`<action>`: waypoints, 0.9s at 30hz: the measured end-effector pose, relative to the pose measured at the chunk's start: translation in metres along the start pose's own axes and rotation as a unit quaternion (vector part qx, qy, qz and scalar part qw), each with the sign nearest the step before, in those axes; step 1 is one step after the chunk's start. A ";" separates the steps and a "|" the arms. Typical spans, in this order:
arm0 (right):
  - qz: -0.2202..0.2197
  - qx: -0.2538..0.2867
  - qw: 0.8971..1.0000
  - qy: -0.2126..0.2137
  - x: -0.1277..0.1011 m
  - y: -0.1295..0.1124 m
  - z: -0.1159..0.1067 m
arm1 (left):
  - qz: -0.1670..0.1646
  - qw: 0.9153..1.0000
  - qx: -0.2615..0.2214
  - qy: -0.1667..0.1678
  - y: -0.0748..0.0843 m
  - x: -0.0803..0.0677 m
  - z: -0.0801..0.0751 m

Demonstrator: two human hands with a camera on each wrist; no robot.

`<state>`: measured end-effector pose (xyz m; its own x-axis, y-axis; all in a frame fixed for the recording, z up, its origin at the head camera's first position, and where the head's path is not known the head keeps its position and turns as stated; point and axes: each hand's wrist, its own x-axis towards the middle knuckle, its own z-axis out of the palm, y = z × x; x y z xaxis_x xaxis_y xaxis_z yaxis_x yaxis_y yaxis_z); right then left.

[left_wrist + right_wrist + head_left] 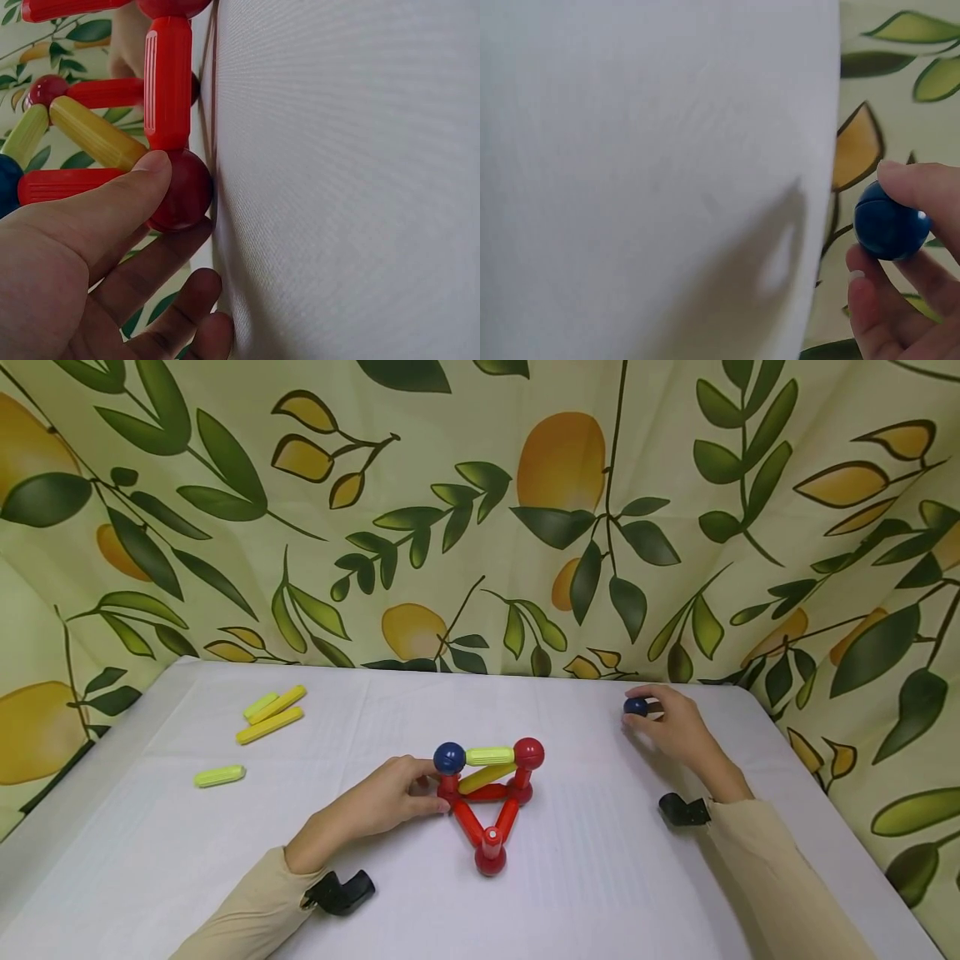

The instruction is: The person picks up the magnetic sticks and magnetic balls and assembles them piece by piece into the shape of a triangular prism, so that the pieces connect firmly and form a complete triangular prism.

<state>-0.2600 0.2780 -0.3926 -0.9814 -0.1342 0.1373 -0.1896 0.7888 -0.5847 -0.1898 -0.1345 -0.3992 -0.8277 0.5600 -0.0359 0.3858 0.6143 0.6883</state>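
Steadying the rod-and-ball frame (487, 797) mid-table, my left hand (390, 797) pinches its near-left red ball (180, 191). My right hand (675, 727) holds a loose blue ball (635, 707) near the far right edge. Judged partway: base triangle and two uprights joined; yellow rods (270, 714) lie unused far left.

Four yellow rods (272, 714) loose at far-left of white table (600, 893), leafy backdrop (480, 510).

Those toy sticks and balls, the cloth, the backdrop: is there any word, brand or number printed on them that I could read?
None: no view shows any lettering.
The rod-and-ball structure is plain plastic.
The blue ball in the right hand bears only a seam.
The leaf-patterned backdrop carries pictures only.
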 end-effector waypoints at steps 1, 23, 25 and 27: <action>-0.006 -0.001 1.000 0.003 -0.002 -0.002 -0.001 | -0.001 1.000 0.000 0.000 0.000 0.000 0.000; -0.126 0.019 0.989 0.079 -0.034 -0.069 0.003 | -0.002 1.000 0.002 0.001 0.000 0.000 0.000; -0.138 0.020 0.987 0.086 -0.038 -0.074 0.004 | -0.003 1.000 0.002 0.001 0.000 0.000 0.000; -0.153 0.019 0.984 0.091 -0.041 -0.079 0.005 | -0.003 1.000 0.002 0.001 0.000 -0.001 0.000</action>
<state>-0.2045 0.2182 -0.3555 -0.8573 -0.2502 0.4499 -0.4799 0.7045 -0.5228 -0.1892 -0.1348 -0.3995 -0.8309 0.5550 -0.0392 0.3821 0.6204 0.6849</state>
